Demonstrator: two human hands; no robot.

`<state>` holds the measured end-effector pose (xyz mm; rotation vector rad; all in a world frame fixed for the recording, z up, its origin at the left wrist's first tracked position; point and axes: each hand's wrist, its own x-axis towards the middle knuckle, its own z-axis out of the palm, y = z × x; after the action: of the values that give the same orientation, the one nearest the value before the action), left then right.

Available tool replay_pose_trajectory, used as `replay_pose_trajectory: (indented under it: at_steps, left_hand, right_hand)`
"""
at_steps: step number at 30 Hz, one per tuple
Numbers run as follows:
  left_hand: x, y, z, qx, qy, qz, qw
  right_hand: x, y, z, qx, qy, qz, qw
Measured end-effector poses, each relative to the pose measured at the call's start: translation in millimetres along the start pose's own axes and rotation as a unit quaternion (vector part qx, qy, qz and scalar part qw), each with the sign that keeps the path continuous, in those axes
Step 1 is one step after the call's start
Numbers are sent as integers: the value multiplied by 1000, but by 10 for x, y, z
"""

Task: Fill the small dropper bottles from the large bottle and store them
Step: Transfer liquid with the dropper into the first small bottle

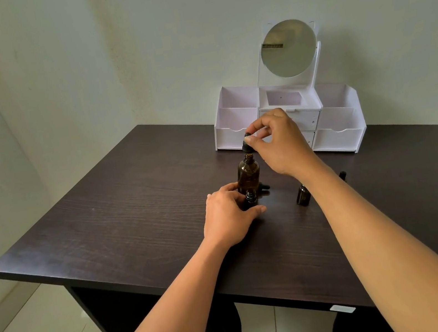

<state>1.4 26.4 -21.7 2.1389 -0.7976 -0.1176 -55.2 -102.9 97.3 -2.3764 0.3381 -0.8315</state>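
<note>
Left hand near, grip wrapping small bottle, keeping it steady on table. Right hand grip pinching dropper top just above big bottle, probably for carrying liquid over. Second small bottle waiting right. White box sitting far, for storing.

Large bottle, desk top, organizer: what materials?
Large bottle: amber glass by the look, translucent, glossy; could be plastic.
Desk top: dark wood-grain laminate likely, matte, fine grain lines.
Organizer: white flat panels, matte; plastic board or painted wood.
</note>
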Motion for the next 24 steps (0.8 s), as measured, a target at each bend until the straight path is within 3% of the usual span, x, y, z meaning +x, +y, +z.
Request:
replay_pose_trajectory:
  at_steps: [24]
  left_hand:
    - [-36, 43, -27, -7, 8, 5, 1000]
  right_hand:
    - [-11, 61, 28, -21, -43, 30, 998]
